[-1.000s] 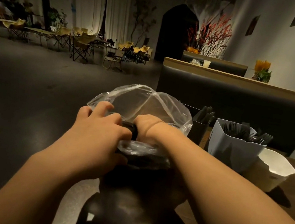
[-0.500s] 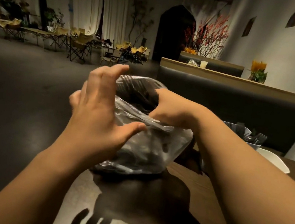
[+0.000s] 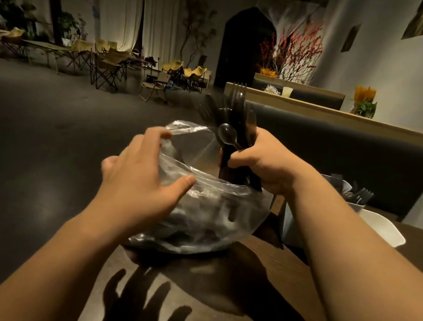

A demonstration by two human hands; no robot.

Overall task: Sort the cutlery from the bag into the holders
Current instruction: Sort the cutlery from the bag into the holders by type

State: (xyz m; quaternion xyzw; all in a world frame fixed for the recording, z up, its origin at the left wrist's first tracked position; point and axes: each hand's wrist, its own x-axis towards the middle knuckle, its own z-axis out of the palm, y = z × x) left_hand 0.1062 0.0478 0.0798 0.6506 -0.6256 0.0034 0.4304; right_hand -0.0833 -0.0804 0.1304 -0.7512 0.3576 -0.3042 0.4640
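With my right hand point(image 3: 262, 166) clenched on a fistful of black cutlery point(image 3: 231, 124) above the bag point(image 3: 209, 216) on the bench point(image 3: 234, 318), and my left hand point(image 3: 142, 182) pinching the bag's rim, I judge the next move is sorting that fistful into the holders point(image 3: 337, 180).

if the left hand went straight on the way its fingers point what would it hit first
The clear bag: the left hand is already at its rim. Past the plastic, probably the black cutlery bundle in the right hand, though depth is unclear.

The right hand point(image 3: 265, 164) has lifted a cutlery bundle point(image 3: 234, 125) from the bag point(image 3: 205, 209).
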